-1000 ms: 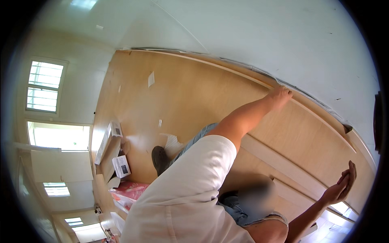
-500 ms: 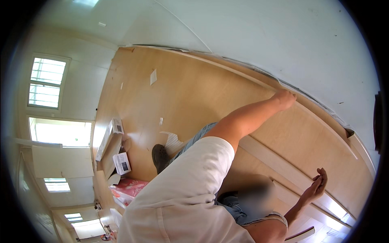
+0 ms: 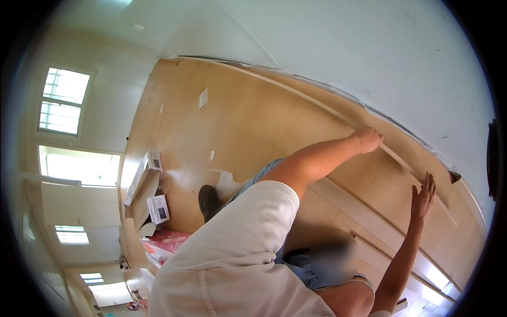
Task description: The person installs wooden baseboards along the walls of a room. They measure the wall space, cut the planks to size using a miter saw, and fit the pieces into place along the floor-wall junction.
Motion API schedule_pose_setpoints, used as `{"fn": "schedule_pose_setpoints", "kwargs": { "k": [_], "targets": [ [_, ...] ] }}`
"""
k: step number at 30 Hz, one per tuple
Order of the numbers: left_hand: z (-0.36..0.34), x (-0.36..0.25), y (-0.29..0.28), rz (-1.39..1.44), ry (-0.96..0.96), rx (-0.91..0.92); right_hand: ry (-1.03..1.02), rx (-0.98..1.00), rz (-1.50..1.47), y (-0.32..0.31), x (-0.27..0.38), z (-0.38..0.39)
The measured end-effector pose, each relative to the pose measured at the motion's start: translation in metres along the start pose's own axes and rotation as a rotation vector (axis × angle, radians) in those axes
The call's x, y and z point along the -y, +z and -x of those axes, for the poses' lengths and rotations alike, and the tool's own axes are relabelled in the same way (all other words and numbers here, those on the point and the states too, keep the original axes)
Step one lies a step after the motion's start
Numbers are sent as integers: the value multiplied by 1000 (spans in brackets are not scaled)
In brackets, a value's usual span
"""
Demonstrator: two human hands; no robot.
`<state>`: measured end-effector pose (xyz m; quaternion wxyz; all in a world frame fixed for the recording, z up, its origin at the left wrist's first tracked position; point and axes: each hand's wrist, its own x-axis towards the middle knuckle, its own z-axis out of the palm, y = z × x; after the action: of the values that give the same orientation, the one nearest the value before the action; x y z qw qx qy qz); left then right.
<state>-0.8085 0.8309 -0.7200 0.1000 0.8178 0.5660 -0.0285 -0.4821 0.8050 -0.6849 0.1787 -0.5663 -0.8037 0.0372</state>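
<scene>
A long, thin, pale wood-coloured skirting strip [image 3: 302, 96] runs alongside the foot of the wall, lying over the wood-look floor. My left hand [image 3: 368, 139] is closed around it partway along, and my fingertips wrap its wall-side edge. Toward the strip's right end, my right hand [image 3: 424, 195] is raised with its fingers stretched out. It is right by the strip; whether it touches cannot be made out. The strip's right end looks blurred. A strip of bare floor and a ragged pale edge [image 3: 364, 105] show between it and the wall.
Flat planks [image 3: 364, 211] lie on the floor [image 3: 237, 116] between my arms. At left are an open cardboard box [image 3: 138, 185], a smaller white box [image 3: 158, 209] and a red-and-white plastic bag [image 3: 166, 243]. Paper scraps [image 3: 203, 99] dot the floor. The pale wall [image 3: 359, 47] borders the far side.
My left hand has drawn the strip slightly away from the wall, so the gap is wider. My right hand has risen from over the planks to beside the strip, its fingers straightening.
</scene>
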Motion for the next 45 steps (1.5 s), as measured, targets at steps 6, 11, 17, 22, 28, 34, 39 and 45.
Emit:
{"fn": "schedule_pose_setpoints", "kwargs": {
  "k": [6,11,17,22,28,34,39,45],
  "targets": [
    [21,-19,18,124,63,42,27,199,93,21,-33,4],
    [32,-50,18,151,116,-93,28,220,86,1,-72,32],
    [93,7,18,293,-89,-256,47,224,71,-9,-73,39],
    [139,70,-15,-46,-299,-114,34,276,38,-5,-34,42],
    [166,99,-15,-108,-364,-105,8,303,46,-3,4,42],
    [173,91,-13,-40,-305,-114,22,273,32,-8,-2,52],
    [177,85,-16,23,-332,-65,42,287,24,-7,-3,56],
    [179,88,-23,-105,-330,-10,55,277,-6,-4,5,52]
  ]
}}
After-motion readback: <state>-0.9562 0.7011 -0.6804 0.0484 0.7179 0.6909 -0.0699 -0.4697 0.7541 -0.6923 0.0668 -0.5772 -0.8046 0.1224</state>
